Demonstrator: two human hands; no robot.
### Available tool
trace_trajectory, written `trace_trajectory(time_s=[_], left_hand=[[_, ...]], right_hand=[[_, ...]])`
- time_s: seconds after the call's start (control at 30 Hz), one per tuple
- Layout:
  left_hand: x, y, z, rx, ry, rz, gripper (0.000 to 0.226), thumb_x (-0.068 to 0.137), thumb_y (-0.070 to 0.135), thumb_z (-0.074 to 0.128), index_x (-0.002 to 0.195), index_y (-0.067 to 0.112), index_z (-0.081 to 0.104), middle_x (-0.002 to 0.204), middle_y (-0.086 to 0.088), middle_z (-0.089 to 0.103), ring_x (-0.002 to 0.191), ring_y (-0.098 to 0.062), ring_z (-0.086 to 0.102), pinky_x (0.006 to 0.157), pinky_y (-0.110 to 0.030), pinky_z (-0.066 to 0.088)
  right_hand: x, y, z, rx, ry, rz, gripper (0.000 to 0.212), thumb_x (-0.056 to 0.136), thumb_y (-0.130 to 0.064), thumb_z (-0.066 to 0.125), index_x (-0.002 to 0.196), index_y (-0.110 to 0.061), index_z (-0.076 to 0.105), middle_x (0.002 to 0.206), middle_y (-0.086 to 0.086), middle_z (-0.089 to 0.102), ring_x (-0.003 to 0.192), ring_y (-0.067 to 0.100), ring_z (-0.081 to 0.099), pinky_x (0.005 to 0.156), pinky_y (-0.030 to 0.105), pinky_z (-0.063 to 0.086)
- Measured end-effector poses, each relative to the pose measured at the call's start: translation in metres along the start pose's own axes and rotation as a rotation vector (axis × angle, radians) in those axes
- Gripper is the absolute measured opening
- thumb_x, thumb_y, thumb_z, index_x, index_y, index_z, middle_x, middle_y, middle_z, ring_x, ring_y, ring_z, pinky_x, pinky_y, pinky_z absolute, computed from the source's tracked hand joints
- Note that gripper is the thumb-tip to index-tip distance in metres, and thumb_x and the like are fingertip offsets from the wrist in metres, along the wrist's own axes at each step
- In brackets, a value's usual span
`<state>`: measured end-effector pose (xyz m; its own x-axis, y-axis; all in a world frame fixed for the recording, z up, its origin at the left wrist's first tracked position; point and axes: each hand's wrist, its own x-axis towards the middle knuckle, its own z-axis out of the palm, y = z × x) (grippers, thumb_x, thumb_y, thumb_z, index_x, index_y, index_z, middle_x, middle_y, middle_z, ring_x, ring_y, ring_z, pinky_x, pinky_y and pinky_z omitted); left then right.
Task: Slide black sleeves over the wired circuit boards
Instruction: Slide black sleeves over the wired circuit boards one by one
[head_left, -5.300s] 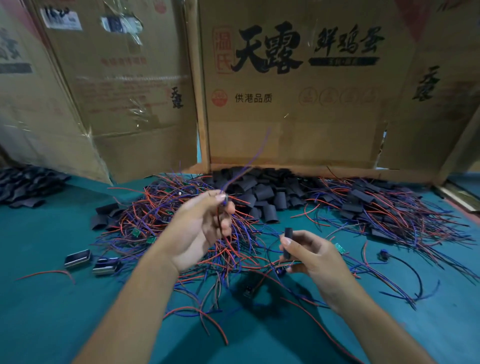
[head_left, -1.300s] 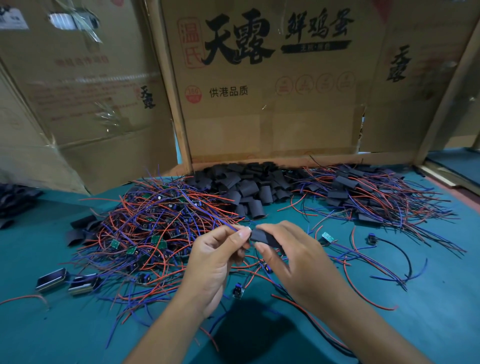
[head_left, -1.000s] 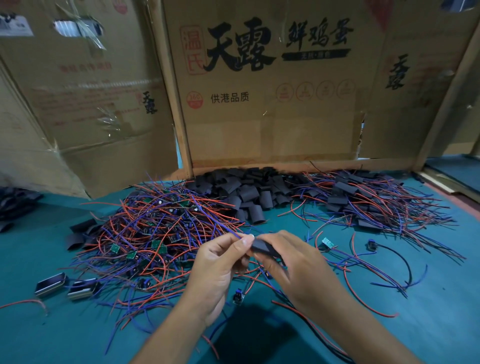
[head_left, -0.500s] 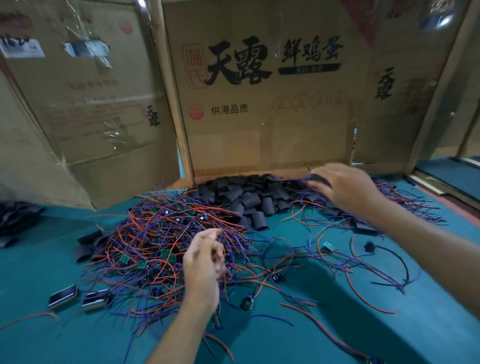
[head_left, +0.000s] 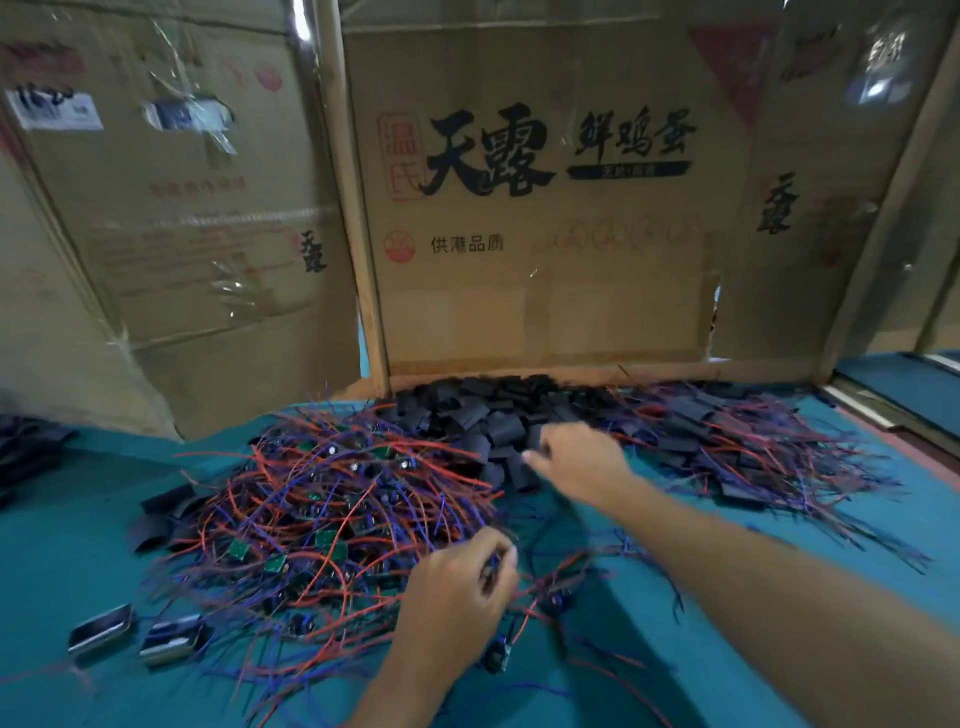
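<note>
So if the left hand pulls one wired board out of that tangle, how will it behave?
Probably floppy: the thin wires curve loosely. Likely to snag and drag neighbours, since the strands cross densely. The small green boards look light.

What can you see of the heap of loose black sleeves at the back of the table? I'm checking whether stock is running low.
The heap of black sleeves is a loose pile of many short, flattened matte tubes, lying at all angles on the teal table against the foot of the cardboard box wall. Red and purple wired boards border it on the left; sleeved ones lie to its right. The right hand reaches over its near edge; blur hides whether it grips a sleeve.
</note>
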<state>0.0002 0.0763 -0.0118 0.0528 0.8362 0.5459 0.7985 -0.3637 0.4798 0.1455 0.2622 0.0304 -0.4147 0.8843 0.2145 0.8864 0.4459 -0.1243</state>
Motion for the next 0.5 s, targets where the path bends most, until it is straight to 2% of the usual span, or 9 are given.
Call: trace_trajectory(time_s=[0.07,0.17,0.23,0.3,0.37,0.5], left_hand=[[0.001,-0.002,0.002,-0.012,-0.021,-0.012,0.023,0.098,0.045,0.044,0.087,0.031,0.058,0.053,0.007,0.047,0.053,-0.017,0.049,0.047,-0.022,0.031],[0.003,-0.005,0.003,-0.01,-0.04,-0.028,0.016,0.098,0.045,0.046,0.085,0.038,0.053,0.053,0.01,0.047,0.056,-0.011,0.052,0.048,-0.017,0.032],[0.003,-0.003,0.001,-0.001,-0.055,-0.037,0.013,0.098,0.044,0.047,0.085,0.041,0.05,0.053,0.011,0.047,0.056,-0.008,0.053,0.049,-0.015,0.034],[0.003,-0.001,-0.003,0.009,-0.046,-0.034,0.012,0.097,0.043,0.048,0.085,0.043,0.048,0.057,0.011,0.051,0.06,-0.011,0.056,0.051,-0.017,0.036],[0.002,0.001,-0.005,0.022,-0.023,-0.013,0.013,0.098,0.039,0.051,0.085,0.043,0.048,0.056,0.011,0.05,0.059,-0.013,0.055,0.049,-0.018,0.035],[0.001,0.005,-0.009,0.066,-0.018,0.01,0.016,0.099,0.038,0.049,0.087,0.033,0.058,0.055,0.013,0.049,0.055,-0.015,0.053,0.046,-0.022,0.034]], right_hand=[[0.007,-0.019,0.011,0.043,0.06,0.015,0.041,0.093,-0.055,0.047,0.103,-0.017,0.057,0.105,0.005,0.063,0.102,0.027,0.061,0.076,0.036,0.049],[0.021,-0.034,0.02,0.145,0.096,-0.067,0.034,0.096,-0.041,0.052,0.123,-0.02,0.054,0.119,0.005,0.056,0.118,0.027,0.051,0.088,0.037,0.046],[0.03,-0.041,0.024,0.166,-0.047,-0.172,0.049,0.095,-0.038,0.056,0.141,-0.026,0.043,0.137,0.004,0.047,0.132,0.025,0.038,0.1,0.041,0.042],[0.036,-0.046,0.026,0.169,-0.175,-0.19,0.066,0.092,-0.042,0.061,0.149,-0.027,0.031,0.148,0.003,0.039,0.138,0.025,0.029,0.105,0.044,0.038],[0.04,-0.048,0.031,0.177,-0.167,-0.158,0.07,0.09,-0.04,0.065,0.148,-0.024,0.03,0.146,0.004,0.042,0.136,0.027,0.031,0.105,0.044,0.039],[0.044,-0.051,0.036,0.211,-0.138,-0.075,0.064,0.086,-0.035,0.07,0.141,-0.02,0.04,0.131,0.007,0.051,0.124,0.03,0.042,0.097,0.042,0.042]])
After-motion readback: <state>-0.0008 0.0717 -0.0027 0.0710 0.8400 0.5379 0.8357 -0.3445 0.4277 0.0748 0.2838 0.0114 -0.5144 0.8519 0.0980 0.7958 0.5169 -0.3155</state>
